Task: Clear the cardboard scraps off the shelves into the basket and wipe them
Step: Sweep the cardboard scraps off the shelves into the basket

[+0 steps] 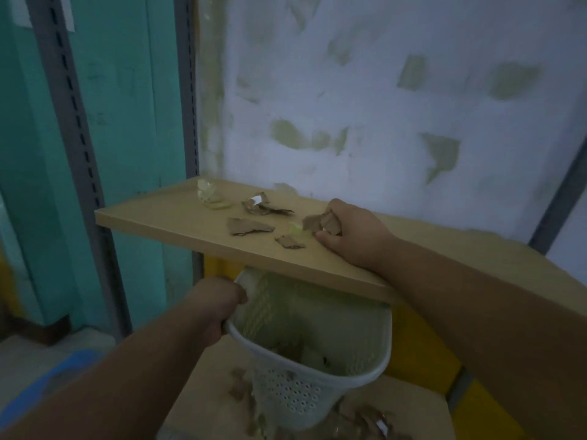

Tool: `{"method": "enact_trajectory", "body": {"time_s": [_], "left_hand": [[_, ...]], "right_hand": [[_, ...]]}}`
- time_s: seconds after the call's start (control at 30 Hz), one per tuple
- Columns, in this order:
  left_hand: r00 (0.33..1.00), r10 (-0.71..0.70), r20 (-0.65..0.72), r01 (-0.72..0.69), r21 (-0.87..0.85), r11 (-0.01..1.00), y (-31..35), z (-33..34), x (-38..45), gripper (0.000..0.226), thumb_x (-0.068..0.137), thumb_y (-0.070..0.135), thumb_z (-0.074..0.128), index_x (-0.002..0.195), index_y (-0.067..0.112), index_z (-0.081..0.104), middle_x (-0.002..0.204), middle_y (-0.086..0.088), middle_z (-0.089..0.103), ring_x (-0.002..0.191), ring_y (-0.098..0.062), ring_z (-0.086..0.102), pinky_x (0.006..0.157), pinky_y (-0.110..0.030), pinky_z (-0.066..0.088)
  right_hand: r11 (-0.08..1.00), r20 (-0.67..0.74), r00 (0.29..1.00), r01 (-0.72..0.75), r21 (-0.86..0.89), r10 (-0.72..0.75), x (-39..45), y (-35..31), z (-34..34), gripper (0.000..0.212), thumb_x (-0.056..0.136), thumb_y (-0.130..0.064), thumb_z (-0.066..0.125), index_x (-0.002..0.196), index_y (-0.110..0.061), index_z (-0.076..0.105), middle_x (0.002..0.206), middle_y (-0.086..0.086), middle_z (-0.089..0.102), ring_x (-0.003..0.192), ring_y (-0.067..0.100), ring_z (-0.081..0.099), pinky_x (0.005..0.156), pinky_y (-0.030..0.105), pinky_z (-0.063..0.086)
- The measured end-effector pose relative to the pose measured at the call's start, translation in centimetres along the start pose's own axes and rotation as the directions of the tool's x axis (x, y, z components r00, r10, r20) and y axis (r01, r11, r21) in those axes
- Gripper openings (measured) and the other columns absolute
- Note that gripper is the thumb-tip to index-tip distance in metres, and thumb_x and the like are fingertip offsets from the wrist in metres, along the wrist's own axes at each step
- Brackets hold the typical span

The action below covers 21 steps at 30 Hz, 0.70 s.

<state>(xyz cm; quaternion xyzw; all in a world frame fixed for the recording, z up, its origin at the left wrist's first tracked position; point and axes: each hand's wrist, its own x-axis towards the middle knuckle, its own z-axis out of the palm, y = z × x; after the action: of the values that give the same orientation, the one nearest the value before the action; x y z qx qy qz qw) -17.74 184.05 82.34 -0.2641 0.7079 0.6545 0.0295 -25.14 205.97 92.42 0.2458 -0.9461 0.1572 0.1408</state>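
- Dim storeroom corner: metal racking with wooden shelves stands against a patchy white wall [413, 100], with a teal panel [133, 90] off to the left.
- Nearest the camera, the lower shelf [216, 392] still carries a scatter of cardboard bits [241, 384] around the foot of the basket.
- Left hand [211, 308] grips the rim of the white basket [305, 366], fingers curled over the edge, and holds it tucked under the front lip of the upper shelf. Some scraps already lie inside.
- Upper shelf [178, 223] runs across the middle of the view, its front edge just above the basket's mouth.
- Right hand [346, 230] rests on that shelf with fingers and thumb curled round a bunch of scraps [320, 224].
- Loose pieces lie just left of that hand: a small scrap [289, 241], a larger flat one [249, 226], and farther back a crumpled piece with a white tab [262, 206].
- Pale clear flakes [211, 195], what they are I cannot tell, sit near the shelf's back left.
- Judged step: gathering the upper shelf's scraps for the drop.
- Doing it well likely means keeping the basket rim tight against the shelf edge, then dragging the rest forward with the side of the hand so pieces fall in, not onto the lower shelf.
- Thin flat scraps may cling; sliding them past the lip should beat pinching each one.
- Wiping is not yet begun, and no cloth is in view.
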Motion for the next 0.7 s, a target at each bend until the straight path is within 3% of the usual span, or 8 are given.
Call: {"method": "enact_trajectory", "body": {"time_s": [0.1,0.3,0.47,0.53,0.6,0.7], "left_hand": [[0.998,0.003,0.055,-0.005,0.034,0.999,0.6,-0.4,0.4,0.019,0.086,0.001,0.058,0.105,0.001,0.064,0.108,-0.029,0.067,0.103,-0.048,0.065,0.069,-0.045,0.051],[0.988,0.011,0.155,-0.021,0.068,0.997,1.3,-1.8,-0.6,0.018,0.089,0.004,0.06,0.106,0.0,0.062,0.109,-0.027,0.064,0.097,-0.042,0.064,0.086,-0.055,0.054],[0.975,-0.011,0.222,-0.001,0.056,0.998,0.6,-3.2,-2.0,0.012,0.094,0.0,0.057,0.105,-0.002,0.058,0.102,-0.021,0.063,0.09,-0.039,0.063,0.079,-0.047,0.055],[0.973,0.001,0.232,-0.016,0.062,0.998,0.1,-3.9,-2.4,0.004,0.094,-0.001,0.055,0.091,0.0,0.057,0.095,-0.021,0.062,0.085,-0.037,0.062,0.071,-0.044,0.055],[0.972,-0.004,0.236,-0.013,0.072,0.997,-0.4,-4.7,-2.4,0.012,0.095,-0.001,0.054,0.083,0.003,0.054,0.092,-0.02,0.061,0.082,-0.036,0.062,0.068,-0.043,0.055],[0.97,-0.001,0.244,-0.023,0.095,0.995,-0.7,-5.8,-2.3,0.006,0.092,0.001,0.057,0.097,0.0,0.06,0.098,-0.022,0.065,0.088,-0.039,0.066,0.083,-0.052,0.058]], "right_hand": [[0.998,-0.059,0.998,-0.031,0.052,0.034,-2.3,-1.7,-0.5,0.023,0.088,-0.041,0.063,0.095,-0.024,0.05,0.082,-0.009,0.057,0.072,0.004,0.05,0.057,0.022,0.037],[0.988,-0.126,0.989,-0.063,0.14,0.081,-8.4,-6.9,-1.0,0.017,0.088,-0.034,0.066,0.093,-0.028,0.051,0.076,-0.009,0.058,0.065,0.006,0.052,0.053,0.024,0.039],[0.99,0.028,0.996,-0.087,0.112,0.085,-11.6,-9.8,1.2,0.016,0.087,-0.034,0.065,0.099,-0.03,0.055,0.079,-0.011,0.058,0.065,0.003,0.052,0.052,0.015,0.035],[0.99,0.122,0.986,-0.126,0.069,0.117,-12.0,-10.3,2.2,0.026,0.083,-0.04,0.07,0.105,-0.034,0.057,0.089,-0.015,0.06,0.075,-0.001,0.054,0.057,0.014,0.037],[0.985,0.194,0.968,-0.167,0.039,0.157,-12.2,-10.7,2.6,0.045,0.075,-0.049,0.076,0.113,-0.037,0.055,0.102,-0.02,0.058,0.086,-0.004,0.054,0.064,0.012,0.037],[0.984,0.247,0.954,-0.176,0.015,0.167,-12.1,-11.3,2.8,0.073,0.065,-0.061,0.078,0.127,-0.038,0.048,0.12,-0.019,0.054,0.105,0.0,0.052,0.083,0.016,0.043]]}}
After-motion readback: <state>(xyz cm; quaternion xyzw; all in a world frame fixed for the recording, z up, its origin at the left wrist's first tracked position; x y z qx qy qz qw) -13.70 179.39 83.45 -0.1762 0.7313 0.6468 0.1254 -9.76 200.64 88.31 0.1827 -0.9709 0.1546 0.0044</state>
